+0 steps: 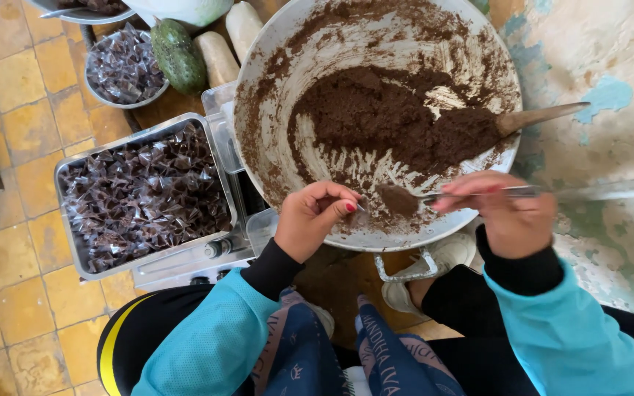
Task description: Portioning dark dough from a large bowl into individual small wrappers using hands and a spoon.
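I am holding a metal spoon (471, 194) in my right hand (504, 213), fingers closed on its handle, its bowl heaped with brown paste (398, 199) over the near rim of the big basin (273, 44). My left hand (313, 216) is pinching something small and indistinct beside the spoonful. Keeping the portion modest and level above the basin should be limiting spills.

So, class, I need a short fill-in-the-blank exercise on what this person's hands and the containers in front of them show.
1. The right hand holds a ____ loaded with brown paste.
2. The left hand pinches something small at the rim of the big round ____.
3. The rectangular metal tray is full of small clear-wrapped dark ____.
4. A ____-handled tool rests in the paste.

Missing words: spoon; bowl; packets; wooden
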